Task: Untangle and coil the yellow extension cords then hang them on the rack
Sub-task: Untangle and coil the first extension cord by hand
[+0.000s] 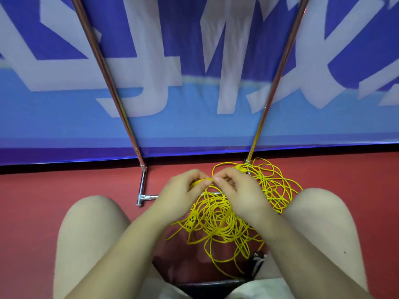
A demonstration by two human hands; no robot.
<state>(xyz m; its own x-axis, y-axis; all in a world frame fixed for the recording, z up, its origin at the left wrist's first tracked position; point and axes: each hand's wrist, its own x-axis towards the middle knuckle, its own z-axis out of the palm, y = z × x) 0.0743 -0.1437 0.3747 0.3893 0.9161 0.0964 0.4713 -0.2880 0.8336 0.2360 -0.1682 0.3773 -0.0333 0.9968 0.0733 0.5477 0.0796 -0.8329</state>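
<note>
A tangled heap of yellow extension cords (pixel 218 225) lies on the red floor between my knees and spreads to the right toward the rack's foot. A yellow socket end (pixel 191 222) shows in the heap at the left. My left hand (pixel 181 194) and my right hand (pixel 239 188) are raised together above the heap. Both pinch the same short stretch of yellow cord (pixel 203 180) between their fingertips. The metal rack (pixel 142 184) stands just behind the heap, its two poles rising up and outward.
A blue banner (pixel 194 117) with large white letters hangs behind the rack. My bare knees (pixel 90 223) flank the cords on both sides. A dark shoe (pixel 258 263) peeks out under the cords at lower right. Red floor stretches left and right.
</note>
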